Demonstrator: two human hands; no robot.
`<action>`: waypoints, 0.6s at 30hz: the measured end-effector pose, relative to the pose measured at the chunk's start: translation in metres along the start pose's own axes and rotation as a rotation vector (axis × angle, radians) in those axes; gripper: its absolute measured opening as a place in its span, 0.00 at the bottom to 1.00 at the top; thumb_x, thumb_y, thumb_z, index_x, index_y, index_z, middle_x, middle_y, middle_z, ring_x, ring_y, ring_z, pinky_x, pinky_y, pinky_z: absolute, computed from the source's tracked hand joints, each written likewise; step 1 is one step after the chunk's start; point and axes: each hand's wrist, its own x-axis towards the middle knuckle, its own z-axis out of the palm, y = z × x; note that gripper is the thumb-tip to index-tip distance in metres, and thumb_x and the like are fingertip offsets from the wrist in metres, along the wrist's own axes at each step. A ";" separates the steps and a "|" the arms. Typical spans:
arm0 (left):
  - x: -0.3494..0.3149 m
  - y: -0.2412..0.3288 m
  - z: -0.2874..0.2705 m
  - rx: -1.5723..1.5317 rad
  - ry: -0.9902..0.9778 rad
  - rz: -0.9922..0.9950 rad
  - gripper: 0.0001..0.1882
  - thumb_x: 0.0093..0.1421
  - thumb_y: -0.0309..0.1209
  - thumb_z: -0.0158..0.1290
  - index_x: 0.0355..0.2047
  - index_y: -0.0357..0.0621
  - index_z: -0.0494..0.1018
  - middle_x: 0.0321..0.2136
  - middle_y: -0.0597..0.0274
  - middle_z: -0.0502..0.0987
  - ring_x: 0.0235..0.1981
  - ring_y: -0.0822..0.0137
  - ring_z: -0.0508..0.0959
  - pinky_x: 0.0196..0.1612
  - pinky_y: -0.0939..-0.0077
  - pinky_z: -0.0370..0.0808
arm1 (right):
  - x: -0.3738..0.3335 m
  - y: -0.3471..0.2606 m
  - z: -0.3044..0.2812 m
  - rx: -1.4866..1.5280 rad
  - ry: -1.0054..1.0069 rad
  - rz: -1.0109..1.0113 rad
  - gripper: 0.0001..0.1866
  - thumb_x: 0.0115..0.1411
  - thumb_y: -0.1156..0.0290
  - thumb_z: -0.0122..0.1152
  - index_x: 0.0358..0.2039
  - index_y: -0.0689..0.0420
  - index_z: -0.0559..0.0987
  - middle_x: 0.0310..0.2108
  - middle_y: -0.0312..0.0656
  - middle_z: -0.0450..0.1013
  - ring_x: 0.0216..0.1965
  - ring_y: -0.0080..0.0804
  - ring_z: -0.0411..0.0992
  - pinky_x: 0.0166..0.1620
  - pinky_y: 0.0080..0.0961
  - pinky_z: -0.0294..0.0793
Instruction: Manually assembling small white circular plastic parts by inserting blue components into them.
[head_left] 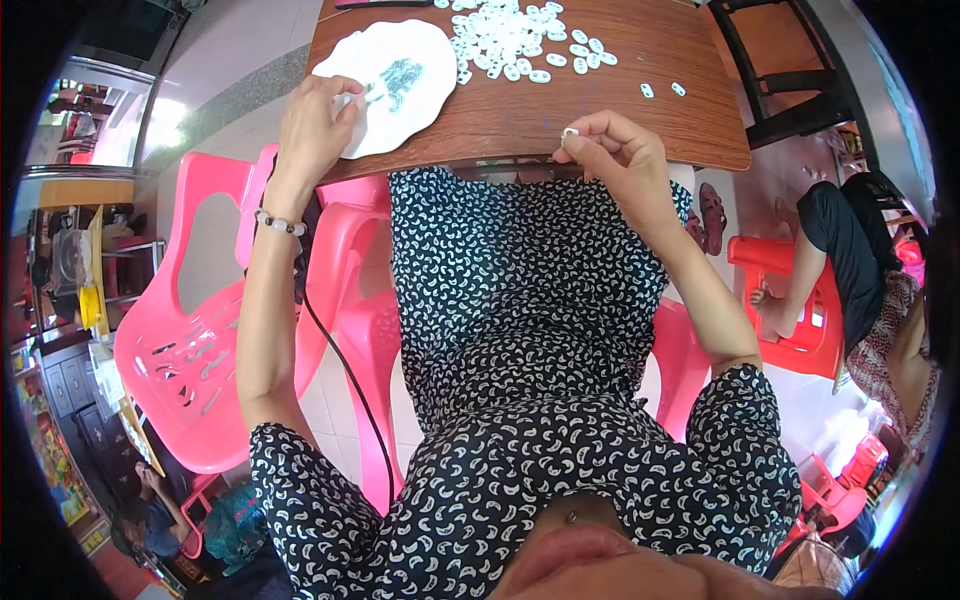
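A white plate [420, 120] with a wavy rim lies at the table's left side, holding a patch of small dark grey bits [402, 80]. Over its left part is my left hand [318, 125], thumb and fingertips drawn together; whatever lies between them is too small to make out. At the table's front edge, my right hand [628, 165] pinches a small white plastic piece [569, 134] between thumb and forefinger. Many similar white oval pieces with holes [505, 35] are heaped beyond the plate's right side. Two more pieces [647, 91] lie apart, farther right.
The brown wooden table [520, 120] ends just before my lap. A pink plastic chair [200, 340] stands at my left, with a black cable [345, 360] hanging beside it. At right, another person's bare foot [775, 315] rests by a red stool [810, 350].
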 end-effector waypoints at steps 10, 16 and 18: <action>0.008 0.001 0.009 -0.039 -0.098 -0.077 0.08 0.56 0.32 0.55 0.33 0.40 0.77 0.31 0.48 0.76 0.35 0.52 0.76 0.39 0.61 0.72 | 0.001 0.010 0.002 -0.016 -0.038 0.046 0.08 0.62 0.71 0.57 0.36 0.62 0.76 0.31 0.35 0.76 0.34 0.16 0.73 0.37 0.14 0.73; -0.006 0.014 0.002 -0.135 0.019 -0.075 0.08 0.59 0.30 0.52 0.33 0.37 0.73 0.31 0.47 0.76 0.34 0.49 0.76 0.38 0.61 0.71 | 0.000 0.008 0.005 -0.025 -0.061 0.030 0.07 0.62 0.71 0.57 0.36 0.62 0.77 0.30 0.34 0.76 0.33 0.16 0.73 0.37 0.13 0.72; -0.012 0.038 0.004 -0.324 0.048 -0.060 0.07 0.62 0.29 0.49 0.34 0.36 0.71 0.29 0.47 0.76 0.30 0.51 0.76 0.35 0.65 0.71 | 0.001 0.010 0.005 -0.041 -0.057 0.027 0.08 0.62 0.71 0.57 0.37 0.62 0.77 0.30 0.34 0.76 0.32 0.16 0.73 0.36 0.13 0.72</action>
